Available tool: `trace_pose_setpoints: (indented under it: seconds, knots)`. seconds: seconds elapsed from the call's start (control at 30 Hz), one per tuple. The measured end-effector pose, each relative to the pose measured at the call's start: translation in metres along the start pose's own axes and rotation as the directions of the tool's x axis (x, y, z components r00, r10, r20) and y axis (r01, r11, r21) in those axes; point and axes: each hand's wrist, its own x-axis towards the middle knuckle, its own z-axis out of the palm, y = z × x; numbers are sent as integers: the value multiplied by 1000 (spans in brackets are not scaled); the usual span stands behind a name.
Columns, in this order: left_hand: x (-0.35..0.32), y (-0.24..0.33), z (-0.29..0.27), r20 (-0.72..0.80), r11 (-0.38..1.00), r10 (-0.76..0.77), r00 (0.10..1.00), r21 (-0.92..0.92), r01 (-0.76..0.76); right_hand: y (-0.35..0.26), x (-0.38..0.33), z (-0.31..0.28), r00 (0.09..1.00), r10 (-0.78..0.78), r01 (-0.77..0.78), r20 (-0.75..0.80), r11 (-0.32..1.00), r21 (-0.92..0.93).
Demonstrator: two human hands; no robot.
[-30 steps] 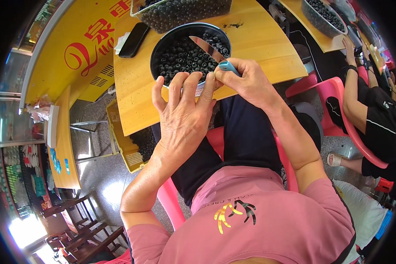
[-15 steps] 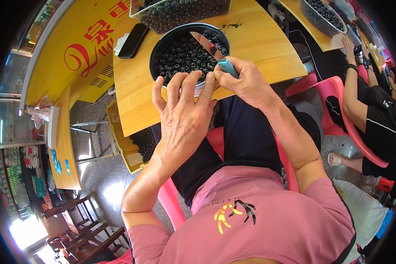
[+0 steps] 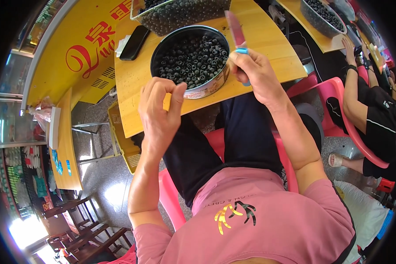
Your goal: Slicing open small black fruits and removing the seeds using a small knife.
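Note:
A round tin [image 3: 207, 90] holds many small, dark, round pieces [image 3: 191, 59] with ringed ends, much like blueberries. It stands close to the near edge of the wooden table. To its right, my right hand [image 3: 257, 72] grips the blue handle of a knife [image 3: 236, 31]. The blade points up and away, slightly blurred. My left hand [image 3: 160, 105] hovers by the tin's near left rim with fingers curled and thumb and forefinger tips together. Whether a small piece sits between those tips is hidden.
Behind the tin, a clear tub [image 3: 180, 17] is full of the same dark pieces. A black phone [image 3: 135, 42] lies at left on the table [image 3: 268, 53]. Below it, a yellow crate [image 3: 126, 147] is on the floor. At right, another person sits on a pink chair [image 3: 334, 94].
My hands have moved apart. The left has drawn back left and its fingers have curled in; the right has shifted right, tilting the knife more upright.

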Motion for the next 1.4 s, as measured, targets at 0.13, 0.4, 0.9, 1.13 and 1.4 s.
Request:
trace_pose_setpoints:
  seconds: [0.13,0.4,0.9,1.13,1.4]
  knots:
    - [27,-25,3,205,979,-12,979,201,-30,1,5,-5,998,-48,47,-31,999,-21]
    - [73,-67,53,493,914,121,861,283,-290,4,6,-2,998,-16,12,-61,997,-73]
    - [53,-25,48,454,808,-170,875,-445,387,-2,0,7,995,-90,89,-35,995,-42]
    - [23,7,40,378,568,-251,891,-688,452,-11,-10,17,997,-59,62,53,997,-48]
    - [8,9,36,335,452,-251,908,-789,417,-17,-17,24,991,14,-22,134,998,59]
